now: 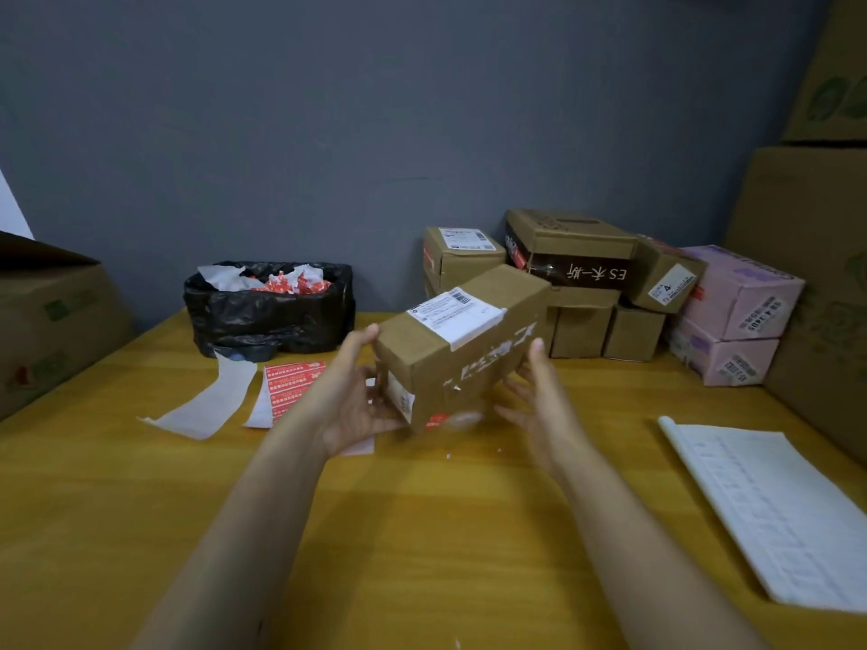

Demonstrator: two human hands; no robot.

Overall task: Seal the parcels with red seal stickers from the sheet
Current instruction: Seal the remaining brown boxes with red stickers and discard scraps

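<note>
One view: your head cam, wide-angle, pitched forward and down, close over the desk, facing the grey wall at 12 o'clock.

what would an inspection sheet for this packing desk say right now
surface: yellow wooden table
job's things: cardboard parcel held off the table, tilted, white label on top; sticker sheet of red seals lying flat behind the left hand; stacked parcels at back right
clutter: bin lined with a black bag, full of peeled paper; white backing strip beside the sheet; paper pad at right
hands: left hand grips the parcel's near end; right hand has straight fingers against its other side
cables: nothing seen
surroundings: grey wall; big cartons at both sides
</note>
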